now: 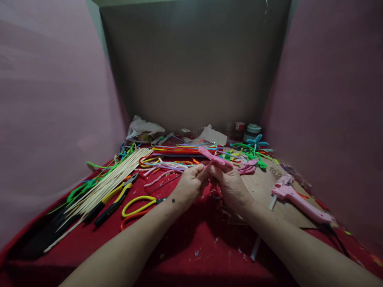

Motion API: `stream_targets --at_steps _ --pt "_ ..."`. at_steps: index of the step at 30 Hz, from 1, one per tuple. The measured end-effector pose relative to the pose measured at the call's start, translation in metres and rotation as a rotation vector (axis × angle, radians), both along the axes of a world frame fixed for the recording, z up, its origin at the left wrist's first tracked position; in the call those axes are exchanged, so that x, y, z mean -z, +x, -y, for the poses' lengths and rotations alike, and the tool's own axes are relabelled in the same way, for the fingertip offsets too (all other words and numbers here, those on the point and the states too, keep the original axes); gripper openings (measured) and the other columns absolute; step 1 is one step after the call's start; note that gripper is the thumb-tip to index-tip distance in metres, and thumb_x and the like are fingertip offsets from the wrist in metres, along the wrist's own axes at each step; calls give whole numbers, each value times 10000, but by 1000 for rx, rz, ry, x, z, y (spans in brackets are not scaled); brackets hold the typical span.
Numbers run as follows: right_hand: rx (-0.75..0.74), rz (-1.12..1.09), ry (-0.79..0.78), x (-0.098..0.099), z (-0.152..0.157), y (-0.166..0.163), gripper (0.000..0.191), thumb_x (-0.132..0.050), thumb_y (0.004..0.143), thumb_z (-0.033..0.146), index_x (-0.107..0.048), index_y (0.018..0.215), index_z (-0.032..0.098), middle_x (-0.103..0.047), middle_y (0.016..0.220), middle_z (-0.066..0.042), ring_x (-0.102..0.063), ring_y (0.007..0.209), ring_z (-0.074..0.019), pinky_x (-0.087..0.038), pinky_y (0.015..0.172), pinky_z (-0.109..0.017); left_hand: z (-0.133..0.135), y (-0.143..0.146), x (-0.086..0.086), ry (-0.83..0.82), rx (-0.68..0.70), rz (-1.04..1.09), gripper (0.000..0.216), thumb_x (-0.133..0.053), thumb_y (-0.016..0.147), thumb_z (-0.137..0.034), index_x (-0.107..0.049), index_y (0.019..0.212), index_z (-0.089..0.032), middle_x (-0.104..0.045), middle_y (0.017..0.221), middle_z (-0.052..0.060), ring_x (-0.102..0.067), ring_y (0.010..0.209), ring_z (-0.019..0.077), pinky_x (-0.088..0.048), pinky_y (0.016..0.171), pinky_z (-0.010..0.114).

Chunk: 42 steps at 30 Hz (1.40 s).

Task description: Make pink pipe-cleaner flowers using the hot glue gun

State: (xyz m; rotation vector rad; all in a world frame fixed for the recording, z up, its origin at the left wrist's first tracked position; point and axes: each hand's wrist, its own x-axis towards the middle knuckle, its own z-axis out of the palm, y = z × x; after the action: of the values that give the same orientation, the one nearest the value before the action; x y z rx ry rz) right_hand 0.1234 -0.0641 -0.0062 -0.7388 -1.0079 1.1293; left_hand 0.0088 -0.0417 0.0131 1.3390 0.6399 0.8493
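In the head view, both hands meet near the middle, above the red cloth (182, 243). The left hand (191, 181) is closed in a pinch, thumb against the curled fingers, and the right hand (231, 185) pinches in the same way just beside it, the fingertips of the two nearly together. Between them they have hold of a pink fuzzy piece (218, 160), with hardly any gap between thumbs and fingers; the light is dim and the fingers overlap, so it is hard to say exactly where each one bears on it. The piece shows above the thumbs, its long axis slanting from an upper-left tip, pointing away from the person, down to a lower-right end over the right hand.

Just beyond the right hand, a second pink piece (249, 167) lies by the cardboard (260, 191), with the pink glue gun (301, 198) farther right. On the left side are scissors (139, 204) near the left forearm, pliers (121, 199) and a sheaf of wooden sticks (112, 177).
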Motion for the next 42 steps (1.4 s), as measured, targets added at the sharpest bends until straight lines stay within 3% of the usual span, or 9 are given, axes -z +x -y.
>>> stream_targets --at_steps 5,12,17,22,26,31,35,38,42 --pt "33 -34 6 0 0 0 222 -672 720 380 -691 840 194 -549 602 16 -379 521 -99 -338 516 -258 -1 -3 0 -168 117 77 303 -604 764 -423 -415 706 -193 -306 440 -106 -151 321 20 -145 312 136" --pt "-9 -36 54 2 -1 2 189 -621 784 357 -673 804 177 -458 570 37 -362 524 -86 -314 526 -247 0 -6 -2 -274 177 141 196 -579 800 -328 -452 768 -183 -289 439 -114 -135 324 18 -190 309 118" --pt "-35 -50 23 2 -3 3 214 -639 762 375 -648 670 182 -494 574 32 -371 524 -90 -321 547 -254 -4 -8 1 -334 237 221 167 -577 806 -294 -467 750 -182 -281 437 -115 -128 313 18 -214 297 111" --pt "-96 -60 6 -3 -1 4 204 -662 735 361 -632 615 199 -539 604 12 -406 553 -108 -347 574 -266 -7 -11 1 -342 363 255 174 -563 821 -290 -496 730 -157 -285 434 -107 -103 315 14 -211 292 116" --pt "-40 -63 71 -4 -1 4 132 -664 734 320 -626 663 216 -535 611 19 -412 579 -118 -347 593 -264 -6 -11 0 -326 370 229 194 -546 829 -321 -505 738 -155 -259 430 -107 -115 313 18 -224 291 117" --pt "-16 -78 18 -1 -1 6 186 -675 718 323 -587 619 192 -522 609 28 -406 565 -105 -359 590 -260 -7 -11 2 -262 393 150 217 -519 840 -353 -485 742 -162 -304 471 -93 -157 328 19 -205 304 122" --pt "-61 -75 -25 -1 0 5 179 -649 740 346 -609 643 201 -558 587 13 -465 554 -124 -378 552 -270 -5 -10 0 -28 279 3 220 -562 805 -364 -483 766 -162 -416 544 -62 -305 346 35 -257 340 162" --pt "-50 -96 -21 -4 1 4 128 -667 718 343 -634 681 225 -611 618 8 -527 595 -155 -393 552 -281 0 -7 -1 224 68 -139 195 -609 765 -313 -520 856 -166 -475 627 -40 -398 445 63 -314 427 178" --pt "18 -163 13 -7 2 1 121 -705 671 291 -669 772 234 -660 708 9 -558 670 -168 -408 598 -286 6 -4 2 537 -243 -250 149 -661 697 -245 -560 795 -197 -494 659 -21 -416 557 110 -305 533 193"
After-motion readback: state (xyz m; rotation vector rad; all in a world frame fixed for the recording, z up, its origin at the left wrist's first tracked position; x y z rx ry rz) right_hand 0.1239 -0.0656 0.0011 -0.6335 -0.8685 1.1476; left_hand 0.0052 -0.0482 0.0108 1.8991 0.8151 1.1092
